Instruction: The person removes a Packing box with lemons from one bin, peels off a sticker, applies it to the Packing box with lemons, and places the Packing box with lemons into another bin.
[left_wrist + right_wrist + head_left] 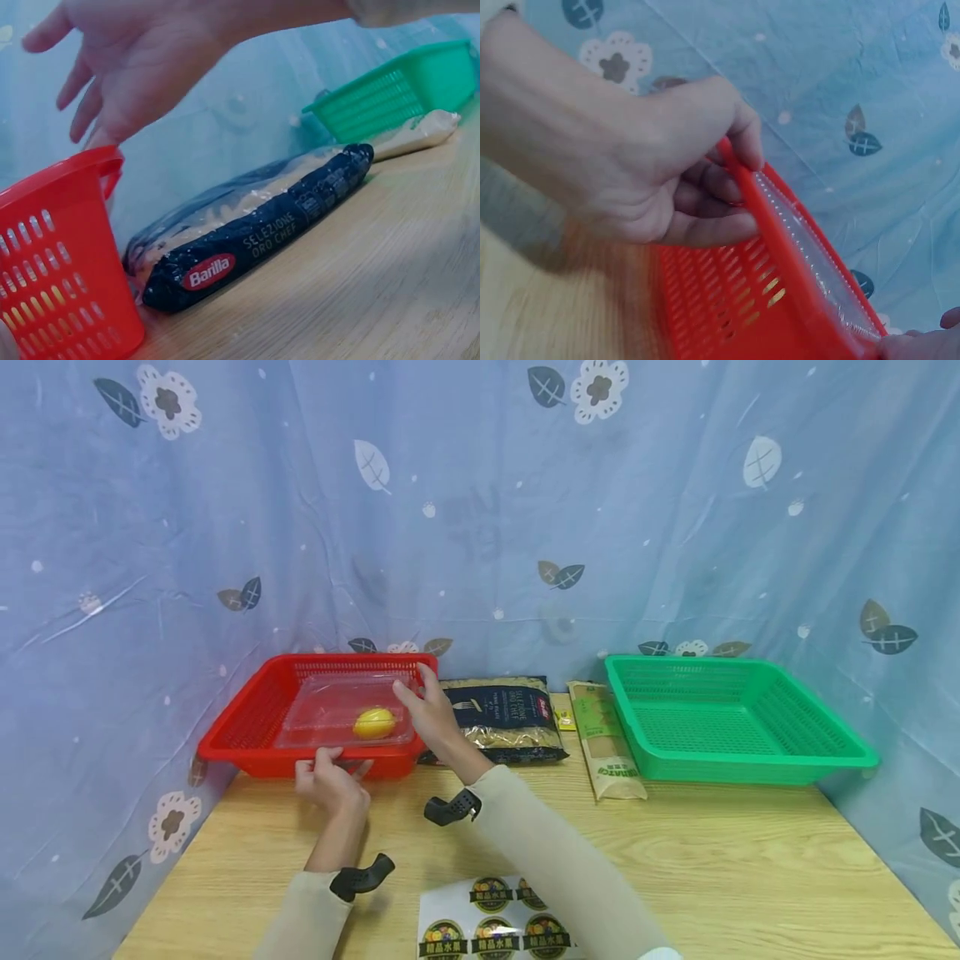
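Note:
My left hand (332, 783) grips the front rim of the red basket (247, 763). In the right wrist view its thumb lies over the rim and its fingers curl beneath. My right hand (435, 718) is at the basket's right side. The left wrist view shows this right hand (146, 71) with spread fingers, just above the rim; whether it touches cannot be told. Inside the basket lies a clear plastic box (322, 703) with a yellow lemon (374, 723) in or under it.
A Barilla pasta bag (498, 714) lies right of the red basket. Farther right are a small yellow packet (564, 718), a long noodle packet (606, 743) and a green basket (738, 770). A sheet of round fruit stickers (491, 922) lies at the front. A blue curtain (480, 527) hangs behind.

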Motion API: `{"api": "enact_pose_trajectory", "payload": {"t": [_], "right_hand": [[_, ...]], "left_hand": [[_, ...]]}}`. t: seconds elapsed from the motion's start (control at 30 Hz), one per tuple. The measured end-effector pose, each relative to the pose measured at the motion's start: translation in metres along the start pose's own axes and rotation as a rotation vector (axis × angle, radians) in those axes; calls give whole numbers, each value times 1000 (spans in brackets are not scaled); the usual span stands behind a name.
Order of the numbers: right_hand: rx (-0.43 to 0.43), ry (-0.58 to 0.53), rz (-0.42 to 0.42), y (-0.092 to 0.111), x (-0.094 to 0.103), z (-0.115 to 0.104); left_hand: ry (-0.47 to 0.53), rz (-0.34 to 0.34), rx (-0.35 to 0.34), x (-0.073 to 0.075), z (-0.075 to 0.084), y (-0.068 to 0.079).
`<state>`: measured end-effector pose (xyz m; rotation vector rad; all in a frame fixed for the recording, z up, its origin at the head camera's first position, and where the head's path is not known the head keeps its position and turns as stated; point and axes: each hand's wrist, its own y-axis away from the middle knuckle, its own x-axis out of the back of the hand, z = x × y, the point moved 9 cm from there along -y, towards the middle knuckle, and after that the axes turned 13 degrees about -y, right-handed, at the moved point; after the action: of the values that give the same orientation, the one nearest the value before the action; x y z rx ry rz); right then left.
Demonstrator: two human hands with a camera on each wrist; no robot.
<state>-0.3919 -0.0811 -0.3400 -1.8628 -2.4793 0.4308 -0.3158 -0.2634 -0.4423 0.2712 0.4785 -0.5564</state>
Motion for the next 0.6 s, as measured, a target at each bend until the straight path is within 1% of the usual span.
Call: {"api": "enact_pose_trajectory", "payload": {"t": [0.1,0.23,0.37,0.5,0.6], "right_hand": [[-32,21,42,-11,-6,2],[-78,102,96,-21,-14,5],[-129,188,135,-25,-21,13],[-169,244,175,-28,-24,21],[-209,256,192,-30,-23,26]], "left_hand": [[8,-4,-5,-1,-1,-1],[4,-8,-8,-1,-2,-2],[21,-3,-3,-1,-2,-2],[44,4,-6,1,-2,-2],[61,7,-7,1,-3,-2]]}}
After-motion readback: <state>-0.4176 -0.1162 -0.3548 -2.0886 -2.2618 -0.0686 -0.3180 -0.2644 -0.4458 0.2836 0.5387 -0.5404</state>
